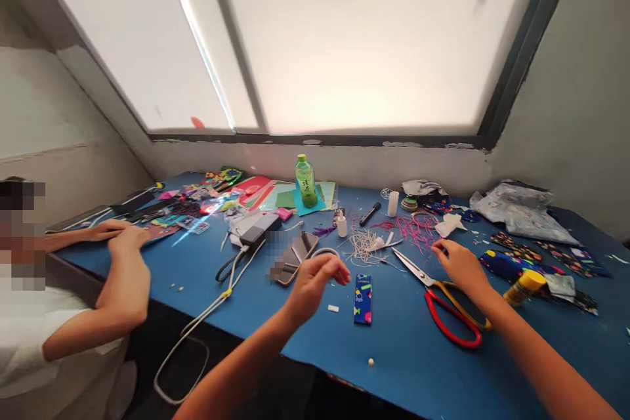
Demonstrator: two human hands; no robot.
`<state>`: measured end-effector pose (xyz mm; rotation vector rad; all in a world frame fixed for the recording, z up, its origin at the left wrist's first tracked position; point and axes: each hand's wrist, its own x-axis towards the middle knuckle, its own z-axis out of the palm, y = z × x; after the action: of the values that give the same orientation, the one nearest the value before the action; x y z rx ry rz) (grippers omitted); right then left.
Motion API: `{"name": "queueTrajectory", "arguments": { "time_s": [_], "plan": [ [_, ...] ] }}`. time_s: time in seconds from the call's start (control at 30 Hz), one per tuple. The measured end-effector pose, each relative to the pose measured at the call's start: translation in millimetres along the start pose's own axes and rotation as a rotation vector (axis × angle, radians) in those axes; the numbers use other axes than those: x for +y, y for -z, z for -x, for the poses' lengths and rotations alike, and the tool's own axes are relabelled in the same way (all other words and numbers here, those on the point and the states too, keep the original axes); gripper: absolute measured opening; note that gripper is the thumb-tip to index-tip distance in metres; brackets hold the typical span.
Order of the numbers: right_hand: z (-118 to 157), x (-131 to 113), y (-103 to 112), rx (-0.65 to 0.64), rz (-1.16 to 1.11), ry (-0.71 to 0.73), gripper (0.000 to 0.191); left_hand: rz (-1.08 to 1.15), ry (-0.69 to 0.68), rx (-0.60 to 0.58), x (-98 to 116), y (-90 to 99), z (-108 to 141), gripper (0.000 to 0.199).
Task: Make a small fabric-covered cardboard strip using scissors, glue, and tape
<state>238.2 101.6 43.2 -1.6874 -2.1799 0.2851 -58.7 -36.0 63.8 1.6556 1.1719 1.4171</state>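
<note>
My left hand hovers above the table, fingers bent and drawn together; whatever they may hold is too small to make out. Just right of it lies a small blue patterned fabric strip, with a little white piece at its left. My right hand is raised over the scissors, its thumb and fingertips pinched, with nothing I can name between them. The large scissors lie with blades apart, one handle loop red and the other yellow. A small pale bead rests near the front edge.
Tangled white string and pink cord lie behind the scissors. A glue stick and fabric pieces are on the right. Farther back stand a green bottle and a dropper bottle. At left, another person's hands work.
</note>
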Motion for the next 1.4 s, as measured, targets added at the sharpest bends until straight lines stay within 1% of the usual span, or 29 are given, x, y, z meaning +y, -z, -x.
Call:
{"name": "queueTrajectory", "arguments": {
  "time_s": [0.07, 0.17, 0.23, 0.3, 0.33, 0.47, 0.6, 0.7, 0.8, 0.93, 1.07, 1.13, 1.3, 1.4],
  "plan": [
    [13.3, -7.0, 8.7, -0.018, -0.067, 0.116, 0.032, -0.072, -0.062, -0.037, -4.2, -12.7, 2.8, 0.027],
    [40.7, -25.2, 17.1, -0.079, -0.162, 0.264, 0.027, -0.146, -0.125, -0.036, -8.7, -42.3, 4.9, 0.029],
    [59.7, -41.0, 19.3, -0.097, -0.218, 0.313, 0.026, -0.156, -0.126, -0.035, -8.7, -58.9, 5.8, 0.030],
    [76.7, -56.2, 19.8, -0.119, -0.275, 0.349, 0.025, -0.156, -0.113, -0.047, -7.8, -69.1, 7.9, 0.035],
    [84.3, -62.7, 19.9, -0.132, -0.301, 0.359, 0.024, -0.152, -0.107, -0.057, -7.5, -71.9, 9.9, 0.034],
    [109.8, -77.2, 20.7, -0.170, -0.388, 0.350, 0.024, -0.118, -0.085, -0.096, -5.9, -72.9, 24.8, 0.014],
    [129.8, -78.9, 16.8, -0.243, -0.485, 0.327, 0.022, -0.094, 0.004, -0.053, -1.3, -68.0, 42.0, 0.010],
    [143.7, -80.3, 7.7, -0.248, -0.575, 0.292, 0.021, -0.052, 0.080, -0.043, 1.9, -67.4, 53.9, 0.011],
    [157.8, -84.5, -4.3, -0.187, -0.662, 0.238, 0.021, 0.013, 0.143, -0.046, 3.2, -71.0, 67.9, 0.014],
    [174.9, -90.8, -21.1, -0.066, -0.744, 0.173, 0.021, 0.114, 0.215, -0.035, 3.7, -77.9, 88.6, 0.015],
    [187.5, -96.7, -35.1, 0.058, -0.778, 0.166, 0.025, 0.222, 0.282, 0.009, 5.2, -81.6, 103.5, 0.015],
    [192.4, -100.8, -39.3, 0.138, -0.757, 0.183, 0.023, 0.281, 0.320, 0.034, 5.7, -82.6, 107.4, 0.015],
    [203.7, -111.1, -42.1, 0.375, -0.610, 0.235, 0.010, 0.449, 0.448, 0.087, 2.6, -89.4, 114.2, 0.021],
    [209.5, -114.7, -42.1, 0.462, -0.515, 0.262, 0.011, 0.567, 0.518, 0.125, -0.2, -96.6, 118.0, 0.025]
  ]
}}
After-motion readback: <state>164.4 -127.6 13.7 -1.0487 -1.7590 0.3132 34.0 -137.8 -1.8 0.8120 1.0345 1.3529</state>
